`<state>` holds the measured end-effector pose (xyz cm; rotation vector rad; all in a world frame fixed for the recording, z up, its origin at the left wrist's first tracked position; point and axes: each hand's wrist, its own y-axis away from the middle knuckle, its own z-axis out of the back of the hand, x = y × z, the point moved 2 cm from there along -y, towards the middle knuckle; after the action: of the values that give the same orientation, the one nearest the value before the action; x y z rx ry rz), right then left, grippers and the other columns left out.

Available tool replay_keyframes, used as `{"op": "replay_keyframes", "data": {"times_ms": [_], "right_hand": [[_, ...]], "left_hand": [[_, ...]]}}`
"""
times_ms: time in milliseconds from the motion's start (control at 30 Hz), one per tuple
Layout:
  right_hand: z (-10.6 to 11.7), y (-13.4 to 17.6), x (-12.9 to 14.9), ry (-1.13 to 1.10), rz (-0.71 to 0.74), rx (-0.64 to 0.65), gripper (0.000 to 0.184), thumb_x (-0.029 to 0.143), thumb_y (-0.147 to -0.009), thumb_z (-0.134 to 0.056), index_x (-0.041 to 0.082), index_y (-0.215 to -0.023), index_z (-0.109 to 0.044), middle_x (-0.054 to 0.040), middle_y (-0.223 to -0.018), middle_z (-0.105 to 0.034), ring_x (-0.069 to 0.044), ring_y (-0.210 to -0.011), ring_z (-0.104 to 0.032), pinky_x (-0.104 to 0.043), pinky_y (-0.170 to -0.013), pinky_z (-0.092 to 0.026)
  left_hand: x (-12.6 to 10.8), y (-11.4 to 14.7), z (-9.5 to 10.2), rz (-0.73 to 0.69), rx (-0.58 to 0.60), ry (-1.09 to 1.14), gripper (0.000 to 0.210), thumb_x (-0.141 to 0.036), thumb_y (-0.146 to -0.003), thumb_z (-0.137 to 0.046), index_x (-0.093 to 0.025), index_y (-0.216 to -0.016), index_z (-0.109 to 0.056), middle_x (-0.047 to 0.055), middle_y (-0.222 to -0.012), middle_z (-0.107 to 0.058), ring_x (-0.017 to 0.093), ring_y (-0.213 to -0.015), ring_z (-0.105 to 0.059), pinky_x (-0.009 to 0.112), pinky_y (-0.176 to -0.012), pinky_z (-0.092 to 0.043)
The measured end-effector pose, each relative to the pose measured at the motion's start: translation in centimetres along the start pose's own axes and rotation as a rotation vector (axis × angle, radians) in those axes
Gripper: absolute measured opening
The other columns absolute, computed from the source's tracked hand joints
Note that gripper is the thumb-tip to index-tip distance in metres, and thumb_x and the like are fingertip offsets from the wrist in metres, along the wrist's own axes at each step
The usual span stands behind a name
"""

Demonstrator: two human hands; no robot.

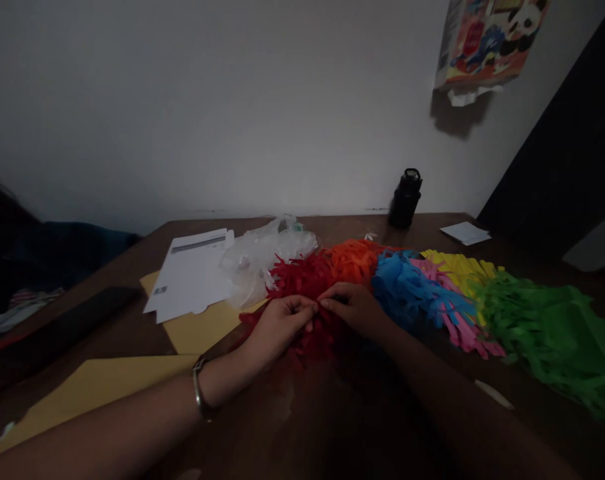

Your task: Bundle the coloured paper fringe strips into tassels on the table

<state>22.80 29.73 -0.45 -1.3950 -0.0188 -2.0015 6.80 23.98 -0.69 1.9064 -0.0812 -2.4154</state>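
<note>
Red fringed paper (pixel 302 275) lies in a fluffy heap at the middle of the table, some strips hanging toward me. My left hand (pixel 288 315), with a bangle on its wrist, pinches the red paper between thumb and fingers. Close beside it, fingertips almost touching, my right hand (pixel 352 305) pinches the same red paper. The exact spot between the fingertips is too dark and small to make out. Orange fringed paper (pixel 353 259) sits just behind my right hand, and blue fringed paper (pixel 399 283) lies to its right.
Pink (pixel 469 333), yellow (pixel 465 269) and green fringed paper (pixel 547 327) spread rightward. A clear plastic bag (pixel 262 253), white papers (pixel 195 277) and tan sheets (pixel 202 329) lie left. A black bottle (pixel 405 200) stands near the wall; a tissue pack (pixel 492 47) hangs above.
</note>
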Motion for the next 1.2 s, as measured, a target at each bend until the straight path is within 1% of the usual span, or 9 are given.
{"op": "replay_keyframes", "data": {"times_ms": [200,300,500,633,833,1033,1200], "right_hand": [[-0.01,0.01,0.02,0.014,0.003,0.011,0.012,0.014,-0.081,-0.063,0.019,-0.084,-0.074,-0.0023,-0.083,-0.072,-0.016,-0.080,-0.066,-0.026,-0.073,-0.047],[0.02,0.00,0.09,0.022,0.007,0.013,0.013,0.014,-0.082,-0.062,0.019,-0.084,-0.074,-0.0019,-0.083,-0.072,-0.015,-0.079,-0.065,-0.026,-0.072,-0.046],[-0.02,-0.02,0.16,0.019,0.005,0.011,0.013,0.013,-0.081,-0.063,0.020,-0.083,-0.074,-0.0015,-0.083,-0.071,-0.015,-0.079,-0.065,-0.026,-0.073,-0.047],[-0.02,0.00,0.31,0.014,0.009,0.007,0.012,0.013,-0.081,-0.064,0.018,-0.083,-0.074,-0.0024,-0.082,-0.072,-0.015,-0.079,-0.065,-0.025,-0.072,-0.046],[-0.05,0.02,0.27,0.009,0.017,0.007,0.011,0.014,-0.082,-0.064,0.018,-0.083,-0.074,-0.0020,-0.083,-0.072,-0.015,-0.079,-0.065,-0.025,-0.072,-0.046],[-0.08,0.03,0.20,-0.001,0.008,0.008,0.011,0.013,-0.081,-0.064,0.018,-0.083,-0.074,-0.0026,-0.083,-0.072,-0.015,-0.078,-0.065,-0.026,-0.071,-0.046],[-0.02,0.01,0.29,0.021,0.004,0.013,0.011,0.014,-0.081,-0.064,0.019,-0.082,-0.074,-0.0017,-0.083,-0.072,-0.015,-0.079,-0.065,-0.025,-0.072,-0.046]], "left_hand": [[-0.04,-0.06,0.15,-0.009,0.017,-0.046,0.020,-0.035,-0.070,-0.063,-0.015,-0.075,-0.066,-0.004,-0.051,-0.057,0.010,-0.043,-0.045,0.020,-0.043,-0.031],[0.32,-0.21,0.30,-0.012,0.031,-0.065,0.019,-0.034,-0.068,-0.064,-0.015,-0.069,-0.065,-0.002,-0.054,-0.058,0.011,-0.047,-0.048,0.021,-0.045,-0.034],[0.32,-0.16,0.26,0.000,0.058,-0.071,0.022,-0.038,-0.068,-0.065,-0.016,-0.066,-0.063,-0.003,-0.052,-0.058,0.011,-0.045,-0.047,0.022,-0.046,-0.035],[0.06,-0.02,0.18,0.008,0.073,-0.064,0.024,-0.039,-0.068,-0.066,-0.016,-0.063,-0.063,-0.002,-0.050,-0.058,0.011,-0.044,-0.046,0.022,-0.045,-0.034],[0.22,-0.04,0.17,0.021,0.073,-0.043,0.026,-0.041,-0.066,-0.071,-0.015,-0.069,-0.067,-0.002,-0.053,-0.059,0.011,-0.045,-0.047,0.022,-0.045,-0.035],[0.38,-0.11,0.12,0.026,0.074,-0.033,0.029,-0.044,-0.067,-0.072,-0.015,-0.071,-0.068,-0.004,-0.050,-0.058,0.010,-0.042,-0.046,0.022,-0.044,-0.034],[0.75,-0.28,0.18,0.019,0.070,-0.035,0.030,-0.044,-0.067,-0.073,-0.015,-0.069,-0.067,-0.003,-0.051,-0.058,0.010,-0.043,-0.046,0.021,-0.044,-0.033]]}}
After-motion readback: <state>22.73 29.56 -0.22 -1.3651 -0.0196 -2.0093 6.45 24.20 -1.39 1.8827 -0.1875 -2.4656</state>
